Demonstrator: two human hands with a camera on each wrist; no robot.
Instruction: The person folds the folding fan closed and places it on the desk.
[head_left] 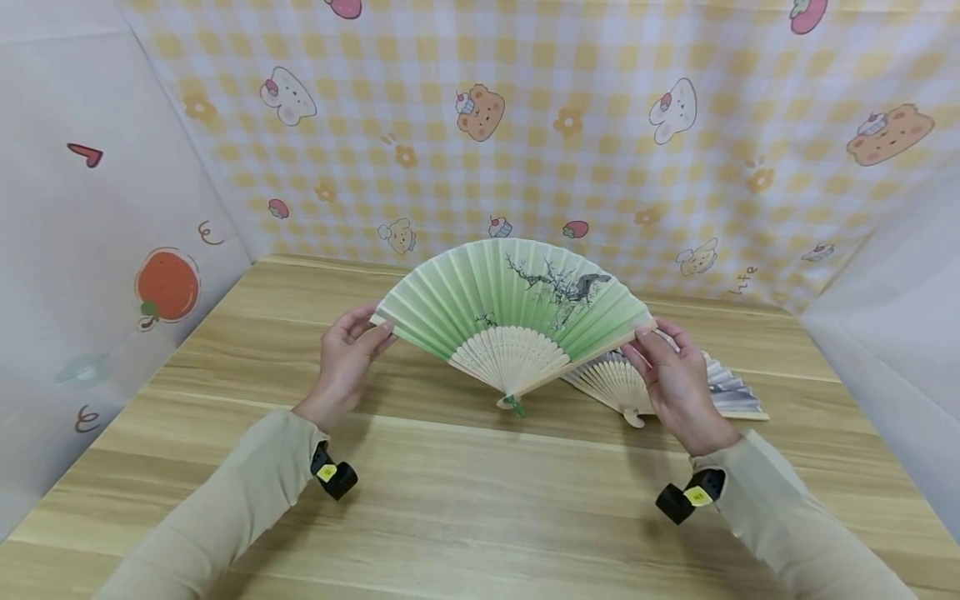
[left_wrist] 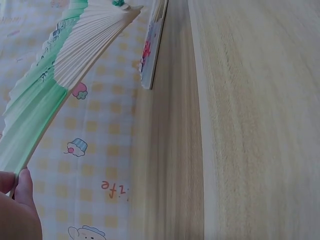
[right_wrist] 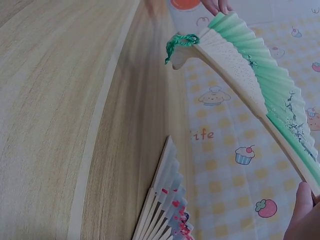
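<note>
A green folding fan with a dark branch design is spread wide and held up off the table in the head view. My left hand pinches its left outer edge between thumb and fingers. At the opposite edge, my right hand grips the right end rib the same way. Pale pierced ribs meet at the bottom, where a green cord is tied. Behind the right hand lies a second open fan, greyish white; red blossoms show on it in the right wrist view. The right hand hides part of this second fan.
The wood-grain table extends beneath both arms. A yellow checked cloth with cartoon prints hangs along the back edge, and white cloth hangs at the left side. Each wrist wears a small black camera.
</note>
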